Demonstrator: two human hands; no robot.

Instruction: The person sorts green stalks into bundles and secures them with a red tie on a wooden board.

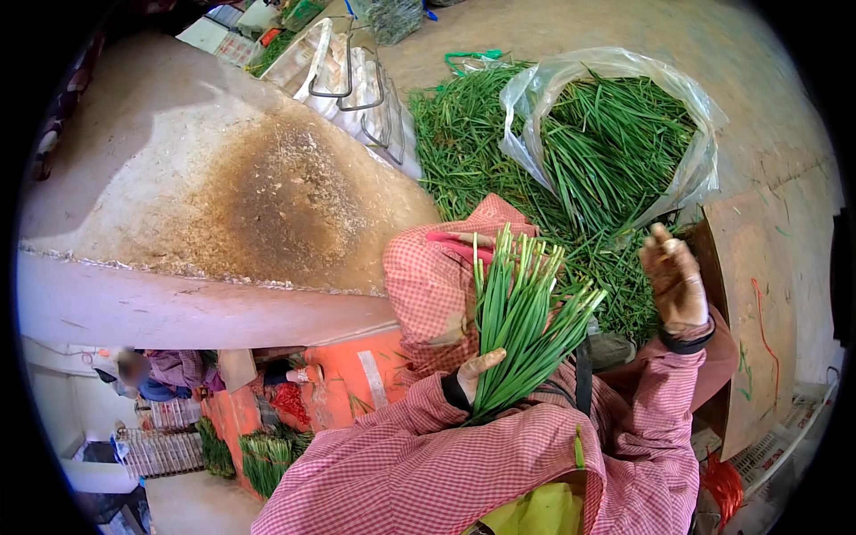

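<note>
My left hand (480, 367) is closed around a bunch of garlic chives (528, 312), its thumb lying across the leaves. The bunch rests against my lap, pale cut ends fanned toward the far side. Raised to the right of it is my right hand (675, 283), with its palm showing and fingers stretched upward, slightly bent. Nothing shows in that hand, and it is apart from the bunch. Beyond both hands, loose chives (464, 125) lie heaped on the floor. More chives (615, 138) fill a clear plastic bag (707, 169) standing on the heap.
A stained pale slab (116, 196) takes up the left side. White containers with metal handles (361, 98) stand behind it. Tied chive bundles (266, 459) sit on an orange-red surface (343, 383), near another person (174, 370). At right are a wooden board (758, 330) and red twine (722, 489).
</note>
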